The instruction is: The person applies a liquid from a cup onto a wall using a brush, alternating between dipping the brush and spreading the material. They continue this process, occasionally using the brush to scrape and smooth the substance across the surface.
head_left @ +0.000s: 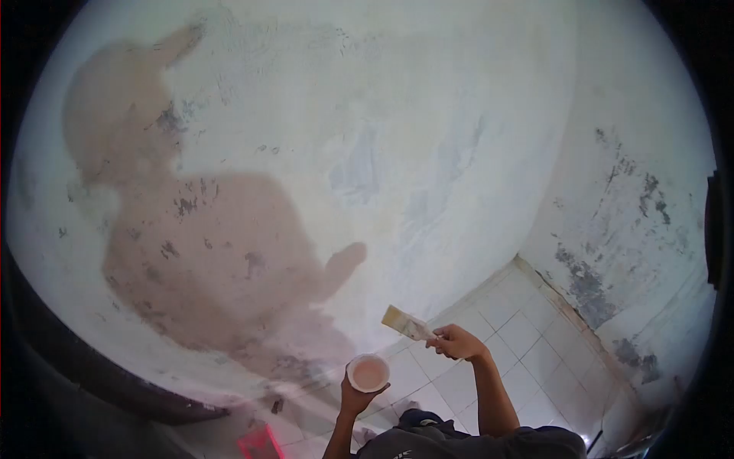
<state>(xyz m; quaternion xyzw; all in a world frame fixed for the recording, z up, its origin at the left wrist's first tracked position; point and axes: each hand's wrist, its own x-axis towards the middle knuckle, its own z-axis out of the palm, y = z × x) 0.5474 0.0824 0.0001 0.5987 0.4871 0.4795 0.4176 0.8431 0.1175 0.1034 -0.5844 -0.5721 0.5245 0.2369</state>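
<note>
1. Paintbrush point(407, 324): flat and pale-bristled, held in the air in front of the wall's lower edge. Its long axis slants, with the bristles up and to the left and the handle down and to the right, running into my grip.
2. Cup point(368, 373): small and round, holding pinkish paint. It sits below and slightly left of the bristles, near them but not touching, with its mouth facing up.
3. My right hand point(457, 342): fingers pinched around the brush handle. It is the hand nearer the brush tip.
4. My left hand point(356, 399): curled under the cup, cradling it from below.
5. Pinkish painted patch point(214, 260): up and well left of the bristles.
6. Wall point(428, 115): whitish and blotched, bare above the brush.
7. Tiled floor point(527, 344): white, beneath my right arm.
8. Red object point(260, 442): at the lower edge, too unclear to identify.
</note>
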